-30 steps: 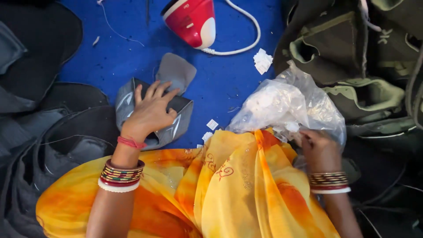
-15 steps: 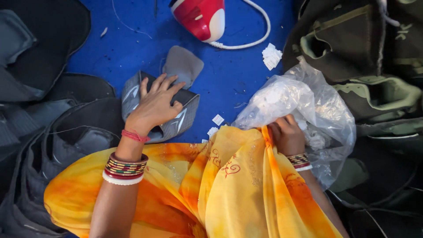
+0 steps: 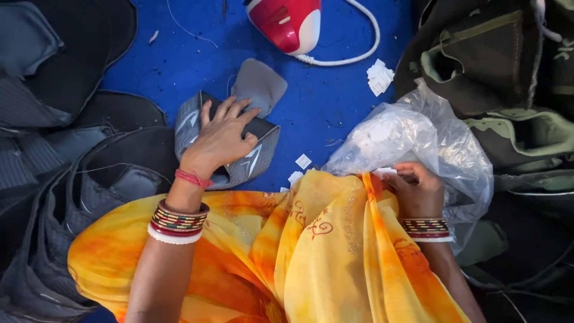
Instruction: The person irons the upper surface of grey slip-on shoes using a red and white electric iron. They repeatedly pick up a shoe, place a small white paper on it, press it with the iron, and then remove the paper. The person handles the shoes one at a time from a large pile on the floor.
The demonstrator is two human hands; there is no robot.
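My left hand [image 3: 222,136] lies flat, fingers spread, on a dark grey shoe upper piece [image 3: 263,149] resting on the blue table [image 3: 179,66]. A lighter grey tongue-shaped piece [image 3: 260,84] pokes out behind it. My right hand [image 3: 418,188] is at the mouth of a clear plastic bag [image 3: 406,137] full of small white paper tags, fingers curled and pinching at its contents. Orange-yellow cloth [image 3: 311,251] drapes over my lap between both arms.
A red and white iron [image 3: 287,21] with a white cord [image 3: 359,57] sits at the top. Loose white tags [image 3: 379,76] lie on the blue surface. Stacks of dark shoe uppers [image 3: 66,137] lie left; olive and black ones [image 3: 508,66] right.
My right hand has moved from the bag's lower right edge inward to its opening. The left hand stays pressed on the grey upper.
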